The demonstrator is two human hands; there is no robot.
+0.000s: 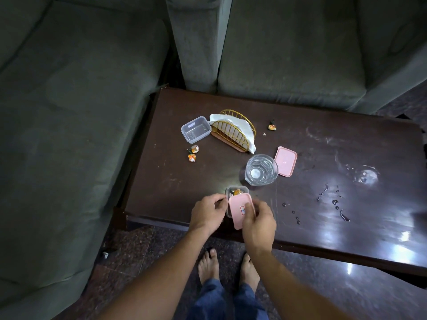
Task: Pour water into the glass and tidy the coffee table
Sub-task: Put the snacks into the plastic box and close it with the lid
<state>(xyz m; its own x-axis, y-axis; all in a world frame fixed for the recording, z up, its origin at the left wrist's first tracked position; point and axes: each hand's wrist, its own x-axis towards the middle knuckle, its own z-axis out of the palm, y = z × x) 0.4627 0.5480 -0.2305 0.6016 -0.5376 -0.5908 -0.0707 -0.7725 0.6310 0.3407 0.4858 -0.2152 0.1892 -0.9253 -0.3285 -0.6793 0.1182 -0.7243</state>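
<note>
A small clear box (pixel 235 191) with wrapped candies inside sits at the near edge of the dark coffee table (pixel 312 144). My right hand (pixel 258 221) holds a pink lid (pixel 239 210) over it, tilted and covering most of the box. My left hand (pixel 208 214) grips the box's left side. A glass (pixel 261 169) with water in it stands just behind. A second pink lid (pixel 286 163) lies right of the glass. An empty clear box (pixel 196 129) stands at the back left, beside a gold wire napkin holder (pixel 233 132).
Two wrapped candies (pixel 193 153) lie left of the napkin holder and one candy (pixel 272 126) lies to its right. Water drops and a puddle (pixel 365 175) wet the table's right side. Grey sofas (pixel 69 100) border the table at left and back. My bare feet stand below the near edge.
</note>
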